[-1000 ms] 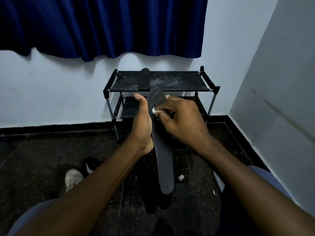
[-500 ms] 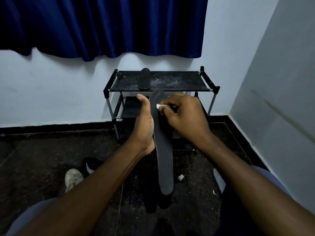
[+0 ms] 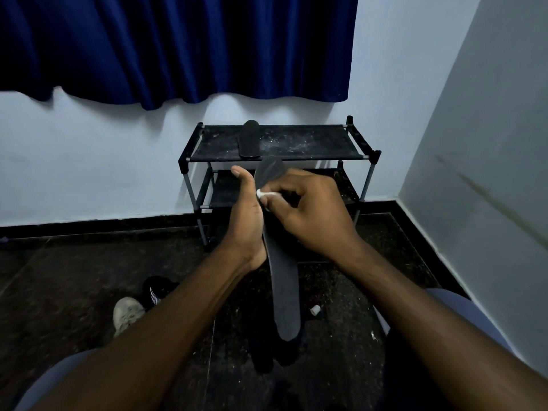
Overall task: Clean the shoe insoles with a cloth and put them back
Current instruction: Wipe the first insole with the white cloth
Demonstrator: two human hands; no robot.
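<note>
Head view, near to far. The heel end of the insole (image 3: 284,292) is hanging low between the knees, over the dark floor (image 3: 59,277). It is running up and away to its toe end, which is showing just in front of the rack (image 3: 360,143).

On the floor to the left a white shoe (image 3: 127,314) and a black shoe (image 3: 157,290) are lying side by side, neither holding an insole that I can see. A small white bit (image 3: 315,310) is lying right of the insole; what it is I cannot tell.

Change: over the last second the cloth (image 3: 262,193) is going up toward the toe and then coming back down to the left edge, while the insole is staying put. That is reading as back-and-forth rubbing on the upper part, so I judge the cleaning step is under way and the lower half is probably not yet done.

The left hand (image 3: 247,221) is gripping the insole at its left edge, thumb up along it, fingers hidden behind. The right hand (image 3: 308,215) is curled tight, pinching the small white cloth and pressing it onto the insole, right beside the left thumb.

Farther back, a second insole (image 3: 249,139) is lying on the rack's top shelf, apart from the hands, clean or not I cannot tell. A blue curtain (image 3: 178,46) is hanging above.
</note>
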